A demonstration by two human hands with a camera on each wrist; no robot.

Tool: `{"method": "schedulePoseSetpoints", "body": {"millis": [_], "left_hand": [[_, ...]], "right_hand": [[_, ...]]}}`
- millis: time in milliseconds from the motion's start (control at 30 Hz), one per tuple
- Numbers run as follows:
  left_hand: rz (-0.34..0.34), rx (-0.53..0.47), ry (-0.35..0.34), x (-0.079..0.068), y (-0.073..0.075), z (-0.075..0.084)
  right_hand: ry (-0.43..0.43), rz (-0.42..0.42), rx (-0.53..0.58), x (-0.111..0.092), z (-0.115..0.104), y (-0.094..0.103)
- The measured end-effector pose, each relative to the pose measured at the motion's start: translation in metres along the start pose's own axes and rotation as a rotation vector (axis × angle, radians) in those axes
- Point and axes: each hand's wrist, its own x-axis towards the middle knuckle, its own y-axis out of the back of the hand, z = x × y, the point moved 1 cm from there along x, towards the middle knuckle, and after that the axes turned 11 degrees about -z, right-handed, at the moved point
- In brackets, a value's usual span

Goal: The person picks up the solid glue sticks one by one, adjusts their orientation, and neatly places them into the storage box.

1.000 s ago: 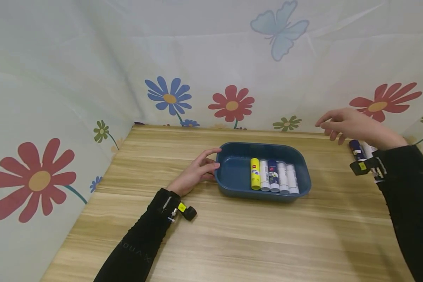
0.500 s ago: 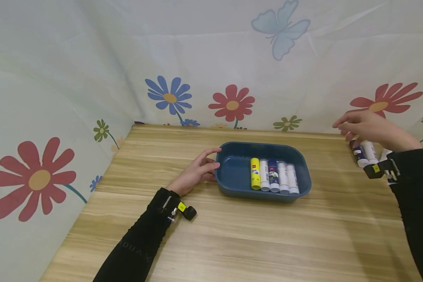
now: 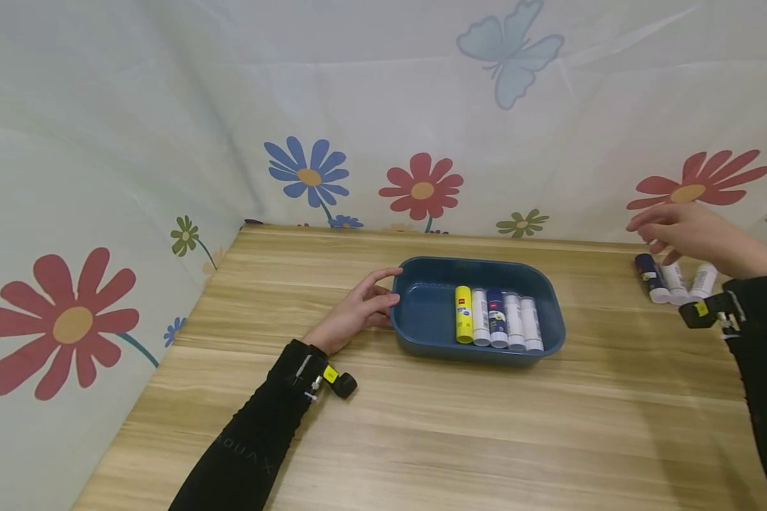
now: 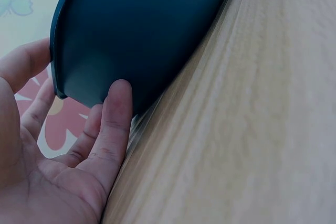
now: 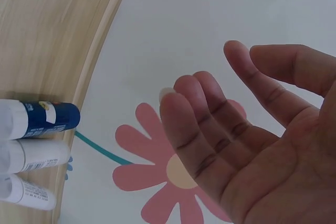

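My left hand point(image 3: 356, 311) rests at the left end of a dark blue tray point(image 3: 415, 347), its fingertips touching the rim and outer wall. The left wrist view shows those fingers point(image 4: 116, 111) lying relaxed on the outside of the tray point(image 4: 126, 30). In the tray lies a row of several glue sticks: a yellow one point(image 3: 463, 316) at the left, then white ones point(image 3: 480, 317) and a dark blue one point(image 3: 496, 318). My right hand point(image 3: 697, 234) hovers at the back right with loosely bent fingers, holding nothing. Near it lie a dark blue glue stick point(image 3: 650, 277) and two white glue sticks point(image 3: 675, 282).
The wooden tabletop point(image 3: 486, 426) reaches back to a white curtain point(image 3: 371, 71) printed with flowers and a butterfly. Another side of the curtain point(image 3: 51, 184) hangs along the left edge. In the right wrist view, the loose blue glue stick point(image 5: 52, 117) lies close to the table's back edge.
My right hand has moved to the right, over toward the loose glue sticks, uncovering more of them. The left hand and the tray have stayed in place.
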Motion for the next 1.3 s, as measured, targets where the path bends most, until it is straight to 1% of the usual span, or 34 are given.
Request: {"method": "schedulePoseSetpoints", "body": {"millis": [100, 267, 400, 800, 967, 1100, 1200, 1300], "left_hand": [[0.000, -0.008, -0.003, 0.000, 0.000, 0.000], [-0.001, -0.009, -0.002, 0.000, 0.000, 0.002], [-0.003, -0.005, -0.002, -0.001, 0.000, 0.002], [-0.018, 0.009, -0.005, -0.001, 0.001, 0.002], [-0.009, -0.002, -0.005, -0.001, 0.001, 0.001], [-0.004, -0.006, -0.003, -0.001, 0.001, 0.000], [-0.003, -0.007, -0.004, 0.000, 0.000, 0.000], [-0.004, -0.003, -0.007, 0.000, 0.000, 0.000]], "right_hand": [[-0.004, 0.024, 0.000, 0.000, 0.004, 0.000], [-0.021, 0.020, 0.017, 0.000, 0.010, 0.001], [-0.035, 0.027, 0.008, 0.000, 0.012, 0.001], [-0.026, 0.061, -0.018, 0.004, 0.023, 0.001], [-0.042, 0.043, -0.019, 0.004, 0.028, 0.002], [-0.085, 0.020, -0.031, 0.003, 0.032, 0.002], [-0.097, -0.023, -0.020, 0.002, 0.038, 0.001], [-0.092, -0.060, 0.000, 0.002, 0.042, -0.001]]}}
